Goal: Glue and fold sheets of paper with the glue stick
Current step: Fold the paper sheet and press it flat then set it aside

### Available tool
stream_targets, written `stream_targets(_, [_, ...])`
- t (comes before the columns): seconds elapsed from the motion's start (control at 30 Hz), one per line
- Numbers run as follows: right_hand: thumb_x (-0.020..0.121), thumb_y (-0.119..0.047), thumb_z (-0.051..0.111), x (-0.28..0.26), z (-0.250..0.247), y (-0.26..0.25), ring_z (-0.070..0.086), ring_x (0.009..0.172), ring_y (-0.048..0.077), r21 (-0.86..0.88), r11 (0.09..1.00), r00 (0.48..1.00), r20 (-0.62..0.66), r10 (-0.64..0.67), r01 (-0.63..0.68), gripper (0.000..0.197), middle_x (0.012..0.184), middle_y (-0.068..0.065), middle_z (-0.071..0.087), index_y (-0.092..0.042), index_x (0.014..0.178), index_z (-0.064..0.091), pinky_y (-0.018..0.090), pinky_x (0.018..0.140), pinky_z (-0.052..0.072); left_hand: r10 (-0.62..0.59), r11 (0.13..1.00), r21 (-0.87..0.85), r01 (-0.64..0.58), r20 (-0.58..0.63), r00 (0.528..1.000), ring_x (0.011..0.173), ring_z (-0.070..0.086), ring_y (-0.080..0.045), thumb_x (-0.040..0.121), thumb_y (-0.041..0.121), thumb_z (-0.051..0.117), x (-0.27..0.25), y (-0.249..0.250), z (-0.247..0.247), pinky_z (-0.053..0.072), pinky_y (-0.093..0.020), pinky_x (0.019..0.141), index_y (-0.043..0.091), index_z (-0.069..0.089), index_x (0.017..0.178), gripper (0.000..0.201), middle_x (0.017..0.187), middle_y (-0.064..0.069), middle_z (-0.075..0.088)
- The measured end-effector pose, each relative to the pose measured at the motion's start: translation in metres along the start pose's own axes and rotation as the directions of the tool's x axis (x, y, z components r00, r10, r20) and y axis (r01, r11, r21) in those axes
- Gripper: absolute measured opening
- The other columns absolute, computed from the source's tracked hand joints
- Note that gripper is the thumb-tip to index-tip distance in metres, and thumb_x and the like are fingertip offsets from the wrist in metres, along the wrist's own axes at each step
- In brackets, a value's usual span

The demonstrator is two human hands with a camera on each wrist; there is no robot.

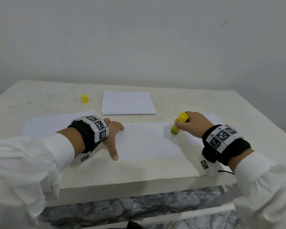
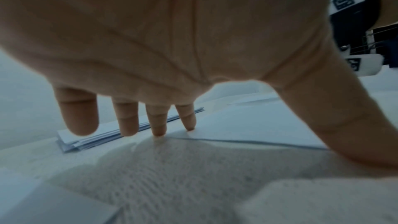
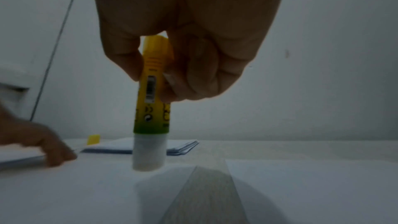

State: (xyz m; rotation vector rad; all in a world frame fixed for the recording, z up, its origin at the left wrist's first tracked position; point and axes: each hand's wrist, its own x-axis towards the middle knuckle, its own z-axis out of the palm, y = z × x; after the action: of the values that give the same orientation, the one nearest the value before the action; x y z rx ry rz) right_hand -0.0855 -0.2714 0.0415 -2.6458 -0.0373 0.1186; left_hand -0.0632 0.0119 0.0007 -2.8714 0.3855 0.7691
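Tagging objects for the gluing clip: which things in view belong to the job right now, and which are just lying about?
In use:
- glue stick, held by right hand, tip down at the sheet's right edge
- sheet of paper, pressed by left hand

Lying about:
- yellow cap
- paper stack
- sheet at far left
- sheet under right hand

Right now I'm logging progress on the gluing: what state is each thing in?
glue stick: uncapped, tip down at the sheet's right edge
cap: off, standing on table
sheet: flat, unfolded
paper stack: untouched
left hand: flat, pressing sheet
right hand: gripping glue stick
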Motion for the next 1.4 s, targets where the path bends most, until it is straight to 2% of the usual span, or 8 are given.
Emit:
stream_targets(0.27, [0.086,-0.029,0.059,0.058,0.012,-0.006,0.041,0.059,0.015,-0.038,0.999,0.999,0.034,0.009,-0.008,0.030,0.064,-0.001,0.043,-0.016,0.065,0.042,0.026,0.052,0.030,-0.058,0.998,0.036,0.061,-0.079,0.995,0.140,0.017,-0.021,0.044,0.066,0.084,-0.004,0.011,-0.005,0.018,-0.040,0.112,0.026,0.014,0.148,0.132,0.151,0.003,0.017])
stream_targets(0.4, [0.085,-0.028,0.059,0.069,0.012,0.000,0.038,0.056,0.013,-0.038,0.999,0.997,0.072,-0.022,0.024,0.033,0.062,-0.002,0.040,-0.017,0.062,0.038,0.026,0.052,0.029,-0.020,0.999,-0.043,0.017,-0.083,0.996,0.143,0.016,-0.023,0.055,0.063,0.081,-0.004,0.039,-0.022,0.014,-0.039,0.115,0.025,0.006,0.152,0.129,0.156,0.001,0.015])
stream_targets(0.53, [0.085,-0.028,0.059,0.075,0.011,0.002,0.040,0.058,0.014,-0.036,0.997,0.994,0.096,-0.060,0.063,0.031,0.064,-0.001,0.042,-0.017,0.064,0.039,0.026,0.052,0.029,0.087,0.991,-0.090,-0.097,-0.114,0.990,0.140,0.024,-0.026,0.072,0.062,0.070,0.023,0.099,-0.035,0.024,-0.042,0.113,0.026,0.016,0.151,0.102,0.156,-0.001,0.019])
stream_targets(0.63, [0.086,-0.029,0.059,0.078,0.009,0.005,0.039,0.057,0.012,-0.036,0.994,0.988,0.115,-0.101,0.105,0.031,0.064,-0.001,0.042,-0.017,0.065,0.040,0.025,0.052,0.030,0.048,0.996,-0.076,-0.052,-0.053,0.997,0.138,0.028,-0.030,0.077,0.060,0.064,0.046,0.127,-0.037,0.030,-0.048,0.110,0.029,0.019,0.151,0.092,0.155,-0.002,0.020])
stream_targets(0.97, [0.084,-0.027,0.061,0.044,0.000,0.015,0.040,0.058,0.011,-0.008,0.965,0.939,0.234,-0.252,0.261,0.028,0.065,-0.002,0.043,-0.015,0.065,0.043,0.024,0.054,0.031,-0.033,0.995,-0.096,0.030,-0.038,0.999,0.137,0.029,-0.029,0.074,0.059,0.070,0.055,0.128,-0.037,0.031,-0.044,0.109,0.034,0.024,0.149,0.091,0.152,0.001,0.025])
stream_targets(1.17, [0.082,-0.027,0.064,0.007,-0.011,0.031,0.049,0.067,0.012,-0.010,0.968,0.909,0.345,-0.232,0.251,0.025,0.079,0.002,0.058,-0.004,0.091,0.062,0.025,0.061,0.039,-0.050,0.992,-0.120,0.045,-0.040,0.998,0.138,0.026,-0.030,0.072,0.063,0.068,0.054,0.124,-0.034,0.028,-0.046,0.112,0.038,0.023,0.148,0.092,0.151,-0.003,0.020])
stream_targets(1.3, [0.079,-0.014,0.070,0.014,-0.029,0.049,0.061,0.061,0.015,0.315,0.948,0.934,0.320,-0.156,0.051,0.017,0.074,0.005,0.069,-0.007,0.093,0.063,0.023,0.050,0.042,-0.037,0.986,-0.164,0.024,-0.076,0.996,0.134,0.031,-0.030,0.070,0.062,0.070,0.053,0.122,-0.031,0.031,-0.046,0.109,0.037,0.025,0.146,0.093,0.147,-0.005,0.028])
stream_targets(1.4, [0.087,0.003,0.058,0.037,-0.037,0.063,0.066,0.073,0.021,0.625,0.777,0.980,0.187,-0.066,-0.067,0.018,0.087,0.011,0.068,-0.011,0.095,0.049,0.027,0.059,0.048,-0.035,0.960,-0.280,-0.005,-0.136,0.990,0.123,0.042,-0.027,0.065,0.054,0.079,0.052,0.123,-0.028,0.038,-0.043,0.103,0.028,0.026,0.141,0.096,0.136,-0.004,0.043])
